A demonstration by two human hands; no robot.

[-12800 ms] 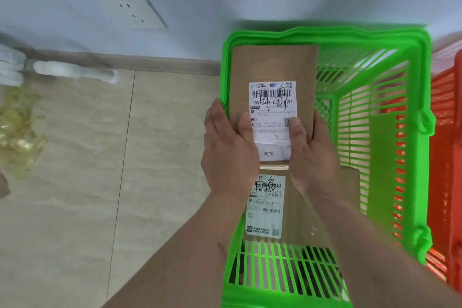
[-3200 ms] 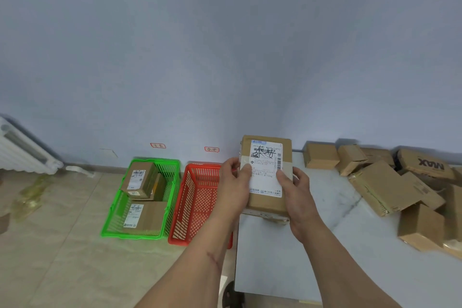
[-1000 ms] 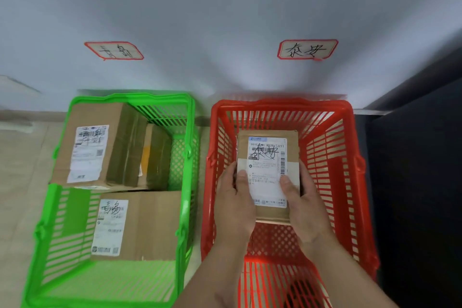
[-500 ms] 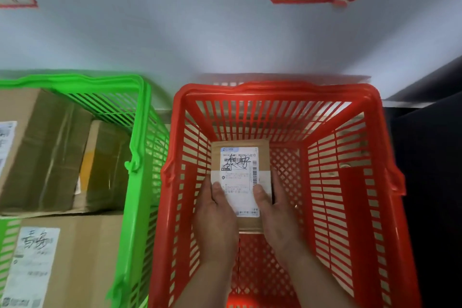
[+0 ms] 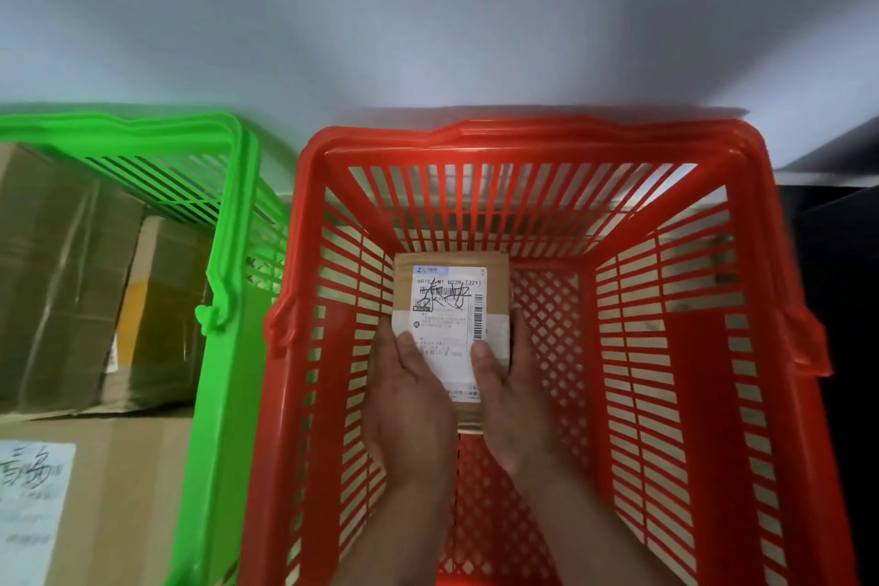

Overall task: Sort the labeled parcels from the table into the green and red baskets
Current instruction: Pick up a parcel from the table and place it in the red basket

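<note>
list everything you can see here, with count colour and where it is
red basket: 1, red slatted plastic, centre and right, against the wall
small parcel: 1, brown cardboard with a white printed label and handwriting, deep inside the red basket, held by both hands
green basket: 1, green slatted plastic, left of the red basket, partly cut off by the frame edge
parcels in the green basket: at least 3, brown cardboard; one at the bottom left carries a white label with handwriting
wall: 1, pale blue-grey, behind both baskets
dark surface: 1, black, right of the red basket
left hand: 1, on the parcel's left side, thumb on the label
right hand: 1, on the parcel's right side, thumb on the label
</note>
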